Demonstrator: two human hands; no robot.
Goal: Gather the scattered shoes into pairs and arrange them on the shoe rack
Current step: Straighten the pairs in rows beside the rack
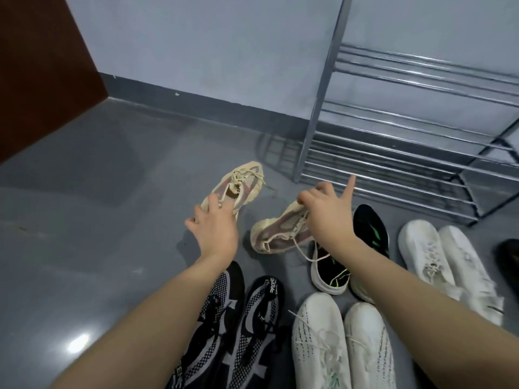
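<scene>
**Beige shoes in both hands beside the rack**

The beige shoes are split between the two hands, out in front of the metal shoe rack [393,153]. The left hand [216,228] curls its fingers round the heel end of one beige shoe [241,183], toe pointing away toward the wall. The right hand [325,211] pinches the second beige shoe [280,228] by its upper, one finger stretched out straight toward the rack; this shoe hangs tilted, its lace trailing down. Whether either shoe touches the grey floor [98,206] is hard to tell.

Nearer the person, pairs stand side by side on the floor: black patterned shoes [238,318], white knit shoes [337,346], black shoes with green marks [365,228] and plain white shoes [443,256].
</scene>
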